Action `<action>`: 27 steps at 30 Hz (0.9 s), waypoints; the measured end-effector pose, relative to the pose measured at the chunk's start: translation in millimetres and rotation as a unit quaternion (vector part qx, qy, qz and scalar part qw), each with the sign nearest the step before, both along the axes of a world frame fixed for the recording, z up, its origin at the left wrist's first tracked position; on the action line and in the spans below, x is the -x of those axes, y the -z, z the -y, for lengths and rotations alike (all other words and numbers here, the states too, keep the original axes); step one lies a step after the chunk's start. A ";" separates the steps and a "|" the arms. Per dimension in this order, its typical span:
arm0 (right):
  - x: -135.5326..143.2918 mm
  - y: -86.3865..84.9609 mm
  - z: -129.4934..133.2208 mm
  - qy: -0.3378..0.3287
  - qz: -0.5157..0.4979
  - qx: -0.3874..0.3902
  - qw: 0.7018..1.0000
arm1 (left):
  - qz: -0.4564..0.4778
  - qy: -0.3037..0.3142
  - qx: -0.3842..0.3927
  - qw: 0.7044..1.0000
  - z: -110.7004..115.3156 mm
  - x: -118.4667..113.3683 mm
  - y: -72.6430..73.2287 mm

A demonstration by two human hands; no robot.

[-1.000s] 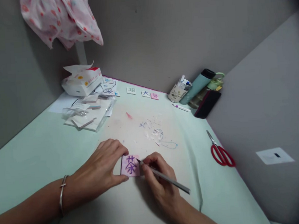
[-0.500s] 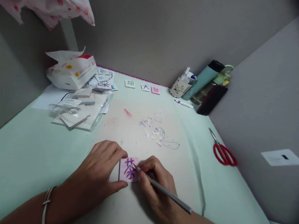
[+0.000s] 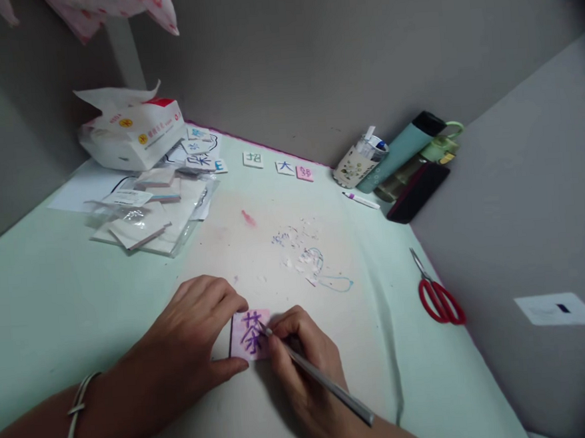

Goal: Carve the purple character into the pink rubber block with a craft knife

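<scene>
A small pink square block lies on the table mat with a purple character on its top face. My left hand grips its left side, fingertip at the top corner and thumb at the bottom one. In my right hand is a slim grey metal tool, held like a pen, its tip touching the character's right part. The tool's back end points to the lower right.
Bagged blocks and a tissue box sit at the back left. Lettered tiles line the back edge. A pen cup, bottle, marker and red scissors are at the right. Shavings lie mid-mat.
The view has shifted slightly, so background items appear a little displaced. Both hands keep their grips, and the tool tip has moved slightly down on the character.
</scene>
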State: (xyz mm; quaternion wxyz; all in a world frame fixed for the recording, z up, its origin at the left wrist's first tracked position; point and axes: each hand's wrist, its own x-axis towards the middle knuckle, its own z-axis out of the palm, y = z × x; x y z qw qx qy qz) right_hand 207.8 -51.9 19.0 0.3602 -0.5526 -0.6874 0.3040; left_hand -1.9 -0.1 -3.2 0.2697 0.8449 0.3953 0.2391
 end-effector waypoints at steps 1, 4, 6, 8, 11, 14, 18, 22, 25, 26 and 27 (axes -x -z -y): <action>0.1 0.2 0.1 0.000 0.007 -0.005 1.000 | -0.003 0.000 0.000 1.000 -0.3 -0.3 -0.8; 0.0 0.4 -0.1 -0.004 0.028 -0.018 0.999 | -0.022 -0.005 0.008 1.000 -0.5 -1.9 -5.7; -0.4 0.4 -0.6 -0.012 0.038 -0.023 0.999 | -0.032 -0.003 0.016 0.999 -0.1 -2.8 -9.0; -0.9 0.5 -1.2 -0.018 0.041 -0.031 0.999 | -0.034 0.001 0.018 0.999 0.6 -3.1 -10.7; -1.7 1.2 -0.8 -0.026 0.026 -0.034 0.999 | -0.031 0.002 0.017 0.999 1.7 -2.4 -10.3; -3.0 2.5 1.2 -0.036 0.020 -0.019 0.999 | -0.027 -0.001 0.016 1.000 1.7 -1.2 -8.0; -5.1 4.4 3.5 -0.043 0.019 -0.007 0.999 | -0.028 0.016 0.023 0.999 -0.7 0.7 -5.4; -6.4 5.8 3.9 -0.049 0.012 -0.006 0.999 | -0.024 0.008 0.024 0.999 -2.0 -0.1 -5.9; -6.8 6.7 4.1 -0.049 0.015 0.001 0.999 | -0.019 0.012 0.023 0.999 -2.2 -1.7 -7.4; -6.7 7.0 4.2 -0.046 0.015 0.003 0.999 | -0.018 0.013 0.023 0.999 -2.2 -2.1 -7.7; -6.4 7.2 4.2 -0.044 0.013 0.006 0.999 | -0.019 0.010 0.022 1.000 -2.0 -2.4 -7.8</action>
